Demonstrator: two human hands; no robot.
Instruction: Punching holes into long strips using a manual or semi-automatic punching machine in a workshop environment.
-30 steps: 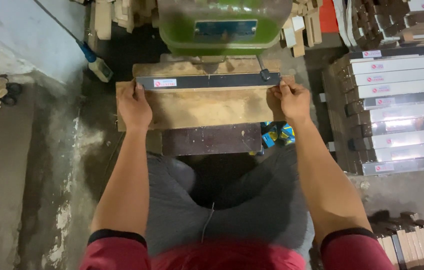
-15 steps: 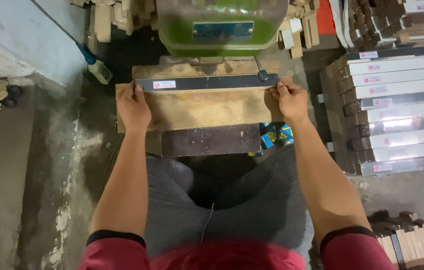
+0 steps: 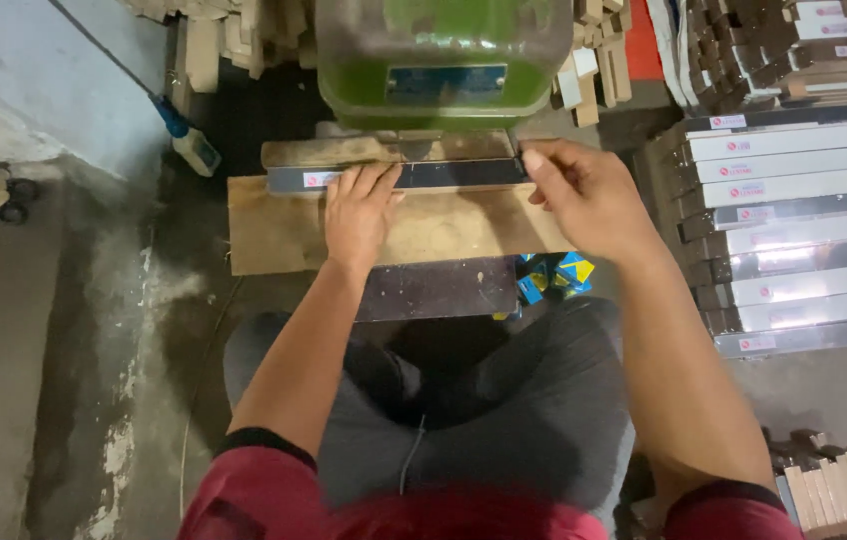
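A long dark strip point(image 3: 444, 175) lies across the wooden board point(image 3: 274, 235), its far edge against the green machine point(image 3: 444, 60). The board's left end is bare; stacked pale panels point(image 3: 804, 230) crowd the right side. The left hand point(image 3: 359, 210) presses flat, fingers spread, on the strip's middle. The right hand point(image 3: 589, 195) pinches the strip's right end, wrist bent.
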